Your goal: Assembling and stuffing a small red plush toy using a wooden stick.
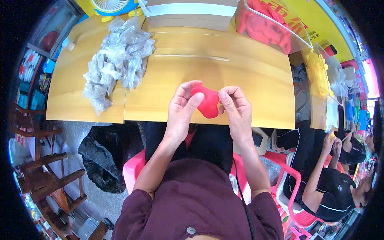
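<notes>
A small, soft-looking red piece, rounded and with a bit of yellow at its right edge, is held up just over the near edge of the wooden table. My left hand grips its left side, thumb in front and fingers curled behind. The thumb and fingers of my right hand close on its right edge, by the yellow bit. What the fingertips do behind the piece is hidden.
Crumpled clear plastic bags lie at the table's left. Along the back stand a blue and yellow fan, a cardboard box and a clear bin of red pieces. Yellow pieces and a seated co-worker are at right.
</notes>
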{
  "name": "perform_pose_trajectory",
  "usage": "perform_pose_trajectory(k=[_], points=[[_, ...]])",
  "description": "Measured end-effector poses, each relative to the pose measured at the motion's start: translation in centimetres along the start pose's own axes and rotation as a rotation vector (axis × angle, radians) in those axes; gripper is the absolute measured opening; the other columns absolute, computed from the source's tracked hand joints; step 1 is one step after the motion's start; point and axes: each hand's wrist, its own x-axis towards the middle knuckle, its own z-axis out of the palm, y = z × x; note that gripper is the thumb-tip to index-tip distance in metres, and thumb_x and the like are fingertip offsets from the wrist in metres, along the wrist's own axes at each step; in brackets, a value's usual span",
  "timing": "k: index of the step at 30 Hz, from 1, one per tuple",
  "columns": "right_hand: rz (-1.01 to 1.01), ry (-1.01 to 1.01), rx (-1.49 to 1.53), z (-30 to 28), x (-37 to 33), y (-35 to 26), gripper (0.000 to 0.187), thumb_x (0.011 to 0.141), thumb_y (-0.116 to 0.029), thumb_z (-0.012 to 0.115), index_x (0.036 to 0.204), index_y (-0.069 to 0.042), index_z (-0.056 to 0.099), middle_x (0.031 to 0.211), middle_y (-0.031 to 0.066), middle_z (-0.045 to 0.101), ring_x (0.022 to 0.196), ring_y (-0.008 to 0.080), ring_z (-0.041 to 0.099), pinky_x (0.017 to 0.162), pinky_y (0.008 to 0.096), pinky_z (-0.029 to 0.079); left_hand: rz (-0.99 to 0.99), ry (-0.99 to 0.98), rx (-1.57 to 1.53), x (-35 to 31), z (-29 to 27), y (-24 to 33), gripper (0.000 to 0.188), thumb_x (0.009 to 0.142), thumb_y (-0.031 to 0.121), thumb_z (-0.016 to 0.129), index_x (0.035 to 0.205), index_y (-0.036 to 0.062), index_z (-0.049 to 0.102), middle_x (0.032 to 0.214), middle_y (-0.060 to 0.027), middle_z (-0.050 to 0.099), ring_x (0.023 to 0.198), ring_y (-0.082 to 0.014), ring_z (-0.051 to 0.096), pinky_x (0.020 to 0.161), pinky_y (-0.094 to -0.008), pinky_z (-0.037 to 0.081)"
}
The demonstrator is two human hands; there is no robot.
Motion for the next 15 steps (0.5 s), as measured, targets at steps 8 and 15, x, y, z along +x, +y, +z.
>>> perform_pose_trajectory(k=[8,15], points=[[-0.510,-0.060,-0.942,-1.1,9.7,1.8,0.022,0.087,-0.020,0.066,0.103,-0.005,0.061,0.095,0.0069,0.062,0.088,0.0221,0.058,0.075,0.0322,0.046,-0.062,0.106,-0.188,2.7,-2.1,0.9,0.014,0.097,0.019,0.055,0.101,0.0059,0.059,0.091,-0.0010,0.064,0.078,-0.0037,0.058,0.068,-0.0173,0.045],[-0.586,-0.145,-1.171,-0.8,13.6,5.0,0.019,0.082,-0.018,0.065,0.095,-0.006,0.058,0.096,0.0135,0.058,0.099,0.0303,0.053,0.079,0.0395,0.043,-0.001,0.055,-0.234,2.5,-3.8,3.5,0.017,0.099,0.021,0.051,0.103,0.0060,0.056,0.092,-0.0012,0.064,0.083,-0.0053,0.062,0.073,-0.0222,0.052]])
